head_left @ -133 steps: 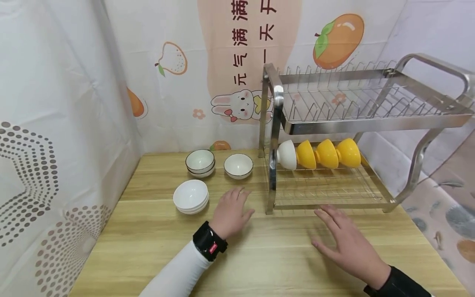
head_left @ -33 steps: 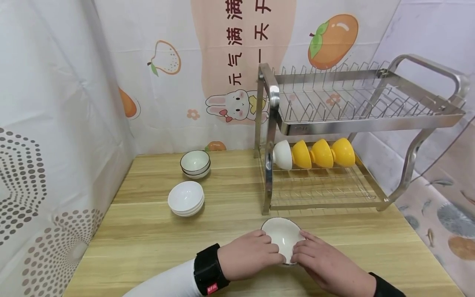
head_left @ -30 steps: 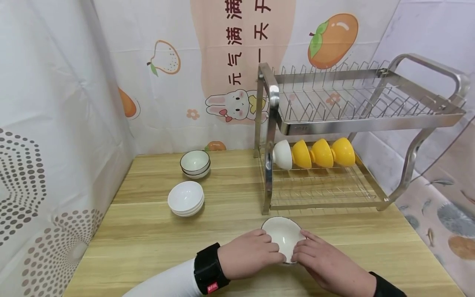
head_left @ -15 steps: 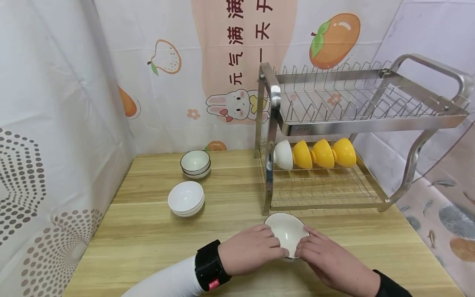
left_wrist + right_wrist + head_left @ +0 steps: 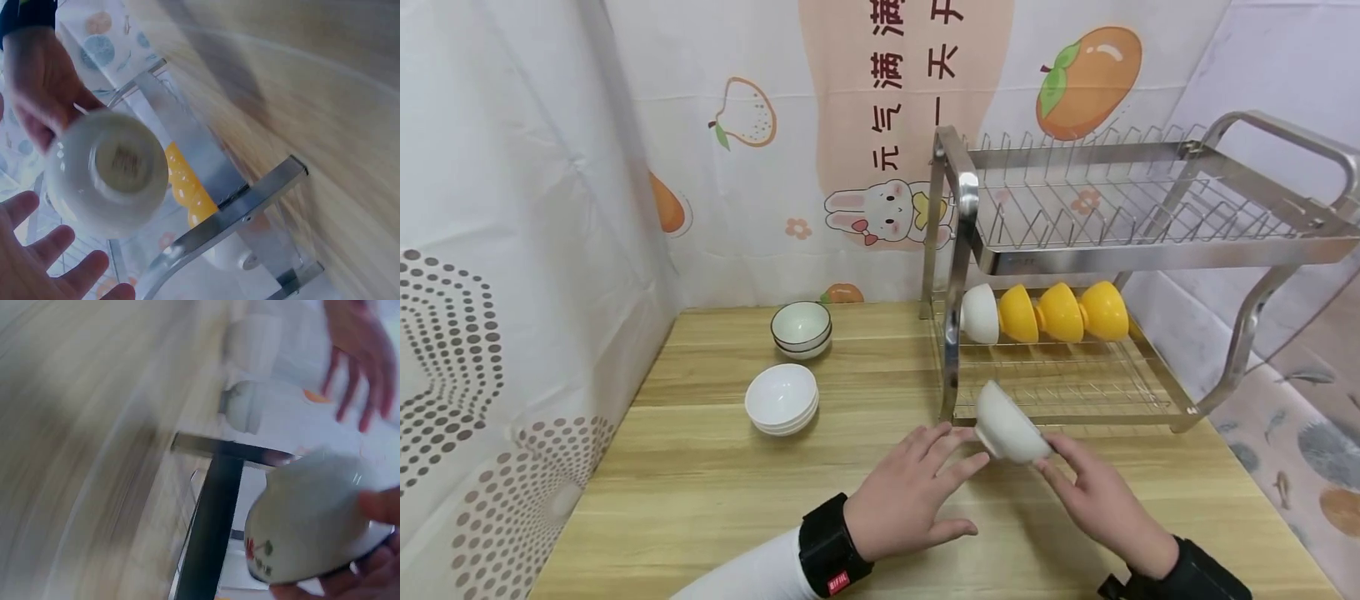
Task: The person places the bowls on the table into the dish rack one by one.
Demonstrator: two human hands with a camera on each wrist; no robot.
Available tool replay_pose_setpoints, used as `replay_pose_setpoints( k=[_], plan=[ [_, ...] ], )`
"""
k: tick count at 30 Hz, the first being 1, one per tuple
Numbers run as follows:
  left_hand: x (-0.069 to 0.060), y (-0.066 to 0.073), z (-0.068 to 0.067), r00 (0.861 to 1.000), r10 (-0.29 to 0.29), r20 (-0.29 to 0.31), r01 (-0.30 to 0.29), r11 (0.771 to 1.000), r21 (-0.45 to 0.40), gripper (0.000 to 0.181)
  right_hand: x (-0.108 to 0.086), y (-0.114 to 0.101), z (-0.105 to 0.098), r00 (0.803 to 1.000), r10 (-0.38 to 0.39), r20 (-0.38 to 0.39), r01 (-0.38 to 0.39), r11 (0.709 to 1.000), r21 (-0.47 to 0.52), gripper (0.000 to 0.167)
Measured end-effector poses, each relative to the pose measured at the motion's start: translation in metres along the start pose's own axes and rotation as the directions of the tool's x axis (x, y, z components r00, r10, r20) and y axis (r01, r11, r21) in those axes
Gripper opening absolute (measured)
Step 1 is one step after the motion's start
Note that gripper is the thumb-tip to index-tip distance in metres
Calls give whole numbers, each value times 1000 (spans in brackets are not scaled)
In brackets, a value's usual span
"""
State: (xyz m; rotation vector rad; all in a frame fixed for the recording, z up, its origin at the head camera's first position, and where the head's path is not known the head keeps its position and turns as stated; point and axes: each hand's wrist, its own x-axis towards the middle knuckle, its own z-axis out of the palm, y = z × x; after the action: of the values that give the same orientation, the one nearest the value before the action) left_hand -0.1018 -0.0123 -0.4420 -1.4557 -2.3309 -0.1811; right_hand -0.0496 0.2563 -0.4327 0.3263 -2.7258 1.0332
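Note:
A white bowl with a dark rim [image 5: 1009, 425] is held tilted on its side in front of the dish rack [image 5: 1075, 417]. My right hand [image 5: 1101, 496] pinches its rim between thumb and fingers. Its round foot faces left, toward my left hand [image 5: 913, 487], whose fingers are spread and straight close to the foot. The left wrist view shows a gap between those fingers and the bowl [image 5: 106, 172]. In the right wrist view, a small red and green print shows on the bowl's side [image 5: 312, 519].
On the rack's lower shelf, a white bowl [image 5: 981, 314] and several yellow bowls [image 5: 1060, 312] stand on edge in a row. Two dark-rimmed bowls [image 5: 802, 327] are stacked at the table's back left. White stacked bowls [image 5: 782, 397] sit before them.
The bowl left its place beside the dark-rimmed stack and came to the rack's front in both hands. It has since turned onto its side, and my left hand has let go.

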Motion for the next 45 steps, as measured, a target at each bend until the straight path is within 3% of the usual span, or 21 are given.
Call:
replay_pose_setpoints(
  k=[2,5,14,19,23,32,45],
  plan=[
    [0,2,3,999,-8,31,9,1000,-13,77,12,1,-4,988,144,49,-150,977,153,34],
    [0,6,7,998,-12,64,14,999,-34,77,31,8,-7,964,244,108,-266,905,332,44],
    [7,12,11,996,-3,86,7,999,-42,75,89,28,3,950,227,213,-309,779,546,56],
    [11,11,14,993,-7,116,13,998,-54,75,120,30,20,947,237,216,-320,737,595,52],
    [13,10,16,992,-6,129,15,998,-63,75,141,31,34,954,225,197,-299,733,612,48],
    [13,9,20,986,-13,164,27,997,-79,74,169,35,47,948,272,163,-316,777,544,40],
    [11,6,21,981,-11,193,31,994,-101,75,194,41,50,927,339,160,-371,772,515,41]
  ],
)
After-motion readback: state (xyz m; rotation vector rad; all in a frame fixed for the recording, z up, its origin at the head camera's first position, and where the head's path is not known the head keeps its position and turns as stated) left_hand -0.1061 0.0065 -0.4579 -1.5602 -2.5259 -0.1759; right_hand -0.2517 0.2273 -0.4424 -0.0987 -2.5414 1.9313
